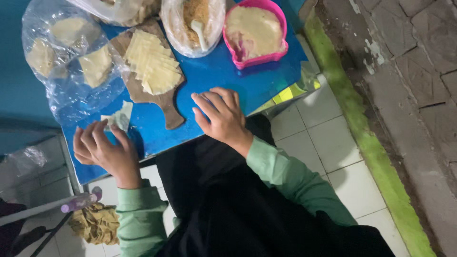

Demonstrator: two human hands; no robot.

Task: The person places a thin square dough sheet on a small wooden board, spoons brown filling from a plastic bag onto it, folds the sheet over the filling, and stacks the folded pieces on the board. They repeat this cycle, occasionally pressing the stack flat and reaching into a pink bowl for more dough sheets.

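Note:
My left hand (102, 150) pinches a pale square dough wrapper (120, 116) at the near left edge of the blue table (223, 78). My right hand (221, 116) rests on the table with fingers bent, holding nothing, just right of a wooden board's handle. The wooden board (164, 104) carries a fanned stack of pale wrappers (152, 62). Behind it stand a clear bag of brown filling with a white spoon (195, 24) and a pink container of cream-coloured paste (254, 31).
A clear plastic bag (66, 52) holding several folded dough pieces lies at the table's far left. A crumpled yellow-brown cloth (95, 223) and a rod with a purple tip (78, 202) are on the white tiled floor. A green-painted kerb (366, 138) runs along the right.

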